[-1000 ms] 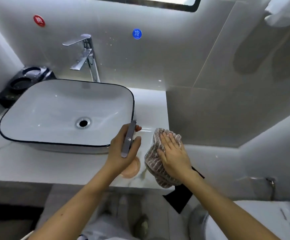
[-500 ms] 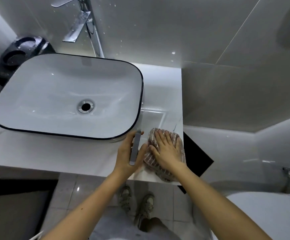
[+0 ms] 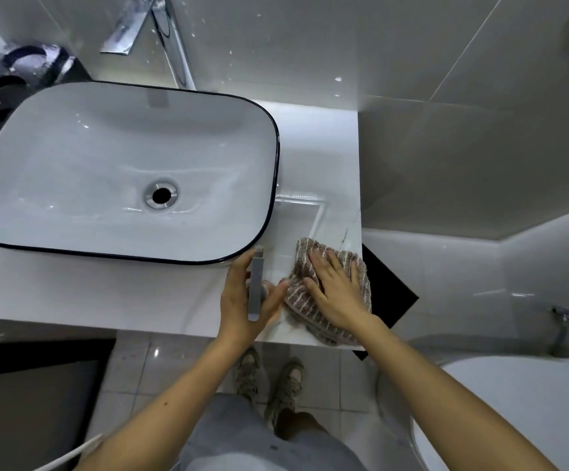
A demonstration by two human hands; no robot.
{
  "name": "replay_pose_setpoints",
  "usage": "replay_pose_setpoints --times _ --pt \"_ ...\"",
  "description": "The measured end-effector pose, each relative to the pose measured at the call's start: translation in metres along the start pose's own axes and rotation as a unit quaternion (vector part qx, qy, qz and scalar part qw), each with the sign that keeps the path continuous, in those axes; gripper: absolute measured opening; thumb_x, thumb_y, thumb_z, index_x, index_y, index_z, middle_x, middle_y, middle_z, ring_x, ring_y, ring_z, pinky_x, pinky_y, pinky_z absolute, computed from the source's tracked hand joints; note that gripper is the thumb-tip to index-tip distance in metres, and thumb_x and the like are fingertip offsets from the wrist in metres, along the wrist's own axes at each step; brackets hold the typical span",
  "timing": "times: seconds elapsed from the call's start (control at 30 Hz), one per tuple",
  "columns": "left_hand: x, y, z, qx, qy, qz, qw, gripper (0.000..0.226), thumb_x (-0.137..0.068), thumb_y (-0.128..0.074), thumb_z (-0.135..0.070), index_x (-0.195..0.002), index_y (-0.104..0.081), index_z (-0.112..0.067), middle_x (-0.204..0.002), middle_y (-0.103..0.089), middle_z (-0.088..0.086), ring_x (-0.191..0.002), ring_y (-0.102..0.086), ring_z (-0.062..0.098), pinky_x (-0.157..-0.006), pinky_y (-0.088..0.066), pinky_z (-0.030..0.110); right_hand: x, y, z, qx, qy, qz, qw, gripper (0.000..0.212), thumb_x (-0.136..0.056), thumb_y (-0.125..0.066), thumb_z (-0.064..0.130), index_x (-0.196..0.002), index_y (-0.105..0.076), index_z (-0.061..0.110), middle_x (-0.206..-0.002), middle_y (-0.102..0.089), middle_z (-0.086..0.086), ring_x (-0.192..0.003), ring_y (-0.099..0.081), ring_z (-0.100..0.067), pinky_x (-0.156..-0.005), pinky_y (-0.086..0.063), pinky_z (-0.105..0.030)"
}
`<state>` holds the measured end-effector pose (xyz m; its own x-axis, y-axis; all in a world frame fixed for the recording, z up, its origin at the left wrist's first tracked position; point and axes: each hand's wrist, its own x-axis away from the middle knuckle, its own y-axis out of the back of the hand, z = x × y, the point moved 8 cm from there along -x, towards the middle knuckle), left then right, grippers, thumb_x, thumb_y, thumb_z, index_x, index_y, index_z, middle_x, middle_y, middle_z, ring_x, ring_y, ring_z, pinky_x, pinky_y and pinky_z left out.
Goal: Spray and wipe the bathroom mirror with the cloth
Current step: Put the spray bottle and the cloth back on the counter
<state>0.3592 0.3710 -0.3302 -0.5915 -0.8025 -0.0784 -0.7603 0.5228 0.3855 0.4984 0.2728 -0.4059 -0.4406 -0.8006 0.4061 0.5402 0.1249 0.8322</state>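
Note:
A brown striped cloth [image 3: 320,326] lies bunched on the white countertop [image 3: 72,294] near its front right corner. My right hand [image 3: 335,290] rests flat on the cloth with fingers spread. My left hand [image 3: 242,300] is wrapped around a spray bottle whose grey top [image 3: 255,287] shows; the bottle's body is hidden by my fingers. It stands just left of the cloth, beside the basin's right end. The mirror is out of view.
A white basin [image 3: 116,171] with a dark rim fills the counter's left part, with a chrome tap [image 3: 160,32] behind it. A black holder [image 3: 14,76] sits at the far left. A toilet [image 3: 514,416] is at lower right. My shoes [image 3: 269,382] stand on the tiled floor.
The view has tilted downward, so the wall stickers and mirror edge left the frame. Both hands have moved toward the counter's front edge, still on the bottle and the cloth.

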Motion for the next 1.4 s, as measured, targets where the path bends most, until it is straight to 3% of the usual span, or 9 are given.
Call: replay_pose_setpoints --times 0.17,0.27,0.37,0.53,0.63,0.8,0.9,1.1,1.4 --pt "0.008 0.001 0.002 -0.013 0.001 -0.006 1.0 0.06 -0.073 -0.07 -0.035 -0.121 -0.036 -0.024 -0.064 -0.048 -0.012 -0.062 -0.054 -0.003 -0.057 -0.041 0.008 0.008 0.002 -0.001 -0.027 0.018 -0.007 0.999 0.055 -0.098 -0.021 0.045 -0.146 0.001 0.029 -0.155 0.001 0.009 -0.14 0.014 -0.01 -0.11 0.017 -0.037" --pt "0.02 0.002 0.011 0.001 0.05 -0.03 0.998 0.059 -0.077 -0.069 -0.027 -0.126 -0.036 -0.025 -0.092 -0.056 0.001 -0.083 -0.055 -0.001 -0.07 -0.04 0.007 0.012 0.002 -0.002 -0.029 0.019 -0.007 0.999 0.055 -0.098 -0.021 0.045 -0.146 -0.001 0.029 -0.155 0.001 0.009 -0.14 0.014 -0.011 -0.112 0.013 -0.038" --pt "0.046 0.005 0.024 0.028 0.159 -0.078 0.984 0.066 -0.076 -0.07 -0.023 -0.131 -0.033 -0.018 -0.125 -0.038 0.001 -0.107 -0.043 0.003 -0.078 -0.035 0.003 0.015 0.005 -0.002 -0.034 0.02 -0.019 0.999 0.054 -0.098 -0.022 0.044 -0.146 -0.002 0.028 -0.155 0.0 0.009 -0.14 0.013 -0.011 -0.114 0.011 -0.039" --pt "0.093 -0.018 0.027 0.037 0.152 -0.022 0.987 0.019 -0.083 -0.059 -0.015 -0.09 -0.046 -0.028 -0.09 -0.051 0.006 -0.078 -0.052 0.018 -0.067 -0.045 0.029 0.022 0.01 -0.003 -0.044 0.022 -0.031 0.998 0.055 -0.099 -0.027 0.039 -0.146 -0.002 0.027 -0.154 0.002 0.009 -0.139 0.014 -0.009 -0.113 0.011 -0.036" --pt "0.084 -0.053 0.005 0.033 0.096 0.096 0.99 0.007 -0.086 -0.052 -0.013 -0.091 -0.053 -0.017 -0.087 -0.055 0.002 -0.079 -0.054 0.01 -0.068 -0.047 0.019 0.025 0.014 -0.007 -0.063 0.022 -0.031 0.997 0.055 -0.099 -0.029 0.037 -0.147 -0.004 0.026 -0.155 0.0 0.008 -0.14 0.013 -0.009 -0.114 0.008 -0.036" --pt "0.026 -0.08 -0.009 0.013 0.115 0.066 0.991 0.017 -0.086 -0.053 -0.01 -0.102 -0.05 -0.014 -0.1 -0.05 0.002 -0.091 -0.052 0.015 -0.078 -0.042 0.012 0.02 0.022 -0.018 -0.072 0.023 -0.044 0.996 0.055 -0.098 -0.035 0.033 -0.147 -0.011 0.023 -0.155 -0.009 0.005 -0.142 0.003 -0.013 -0.115 0.001 -0.033" --pt "0.001 -0.091 0.0 -0.027 0.145 0.061 0.987 0.034 -0.084 -0.053 -0.011 -0.117 -0.046 -0.01 -0.118 -0.046 0.008 -0.111 -0.048 0.022 -0.097 -0.04 0.027 0.012 0.028 -0.024 -0.065 0.022 -0.055 0.996 0.055 -0.098 -0.039 0.03 -0.147 -0.015 0.021 -0.155 -0.013 0.003 -0.142 -0.002 -0.015 -0.114 -0.001 -0.031" --pt "-0.014 -0.103 0.029 -0.07 0.254 0.107 0.959 0.077 -0.087 -0.054 -0.027 -0.145 -0.004 -0.015 -0.156 -0.008 0.014 -0.143 -0.01 0.029 -0.115 -0.013 0.043 -0.012 0.037 -0.031 -0.049 -0.027 -0.057 0.997 0.057 -0.096 -0.041 0.028 -0.146 -0.015 0.022 -0.155 -0.013 0.004 -0.142 -0.007 -0.021 -0.115 -0.012 -0.045" --pt "-0.028 -0.11 0.041 -0.128 0.352 0.184 0.909 0.057 -0.084 -0.054 -0.045 -0.124 -0.048 -0.005 -0.126 -0.057 0.016 -0.113 -0.054 0.033 -0.097 -0.042 0.041 -0.007 0.037 -0.064 -0.157 -0.139 -0.039 0.977 0.048 -0.091 -0.051 0.026 -0.135 -0.04 0.01 -0.12 -0.053 -0.015 -0.119 -0.035 -0.028 -0.088 -0.039 -0.035"
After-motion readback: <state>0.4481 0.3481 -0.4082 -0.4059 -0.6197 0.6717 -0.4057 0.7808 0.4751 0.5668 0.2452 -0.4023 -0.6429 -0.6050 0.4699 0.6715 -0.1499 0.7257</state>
